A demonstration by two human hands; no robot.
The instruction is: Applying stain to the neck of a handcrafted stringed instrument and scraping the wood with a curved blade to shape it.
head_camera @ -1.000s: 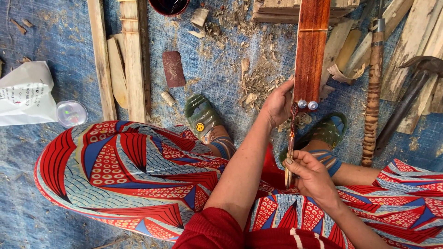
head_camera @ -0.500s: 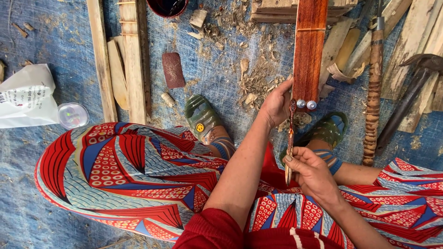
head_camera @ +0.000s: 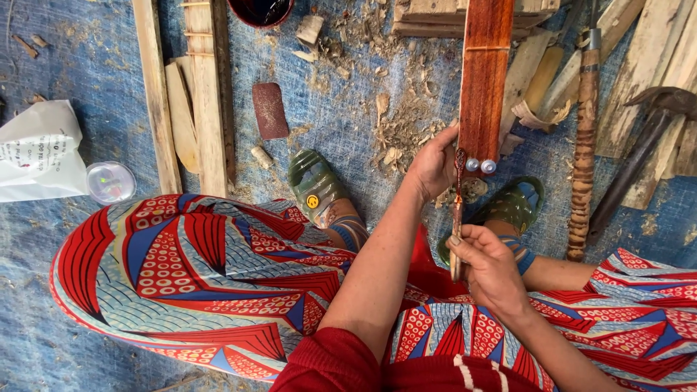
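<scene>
A long reddish-brown stained wooden board (head_camera: 485,80) stands between my feet, with two small silver knobs (head_camera: 480,165) at its lower end. My left hand (head_camera: 434,165) grips the board's lower left edge. My right hand (head_camera: 488,267) holds a thin paint-stained brush (head_camera: 457,210) upright, its tip touching the board's lower left edge beside the left hand. Green sandals (head_camera: 314,185) are on my feet, and a red and blue patterned skirt (head_camera: 196,279) covers my knees.
Wood shavings (head_camera: 403,131) litter the blue tarp. Pale wooden slats (head_camera: 203,94) lie at upper left with a piece of sandpaper (head_camera: 270,110). A white bag (head_camera: 36,149) and clear lid (head_camera: 110,181) sit left. A carved stick (head_camera: 583,152), a hammer (head_camera: 642,156) and planks lie right. A dark bowl (head_camera: 260,10) sits at top.
</scene>
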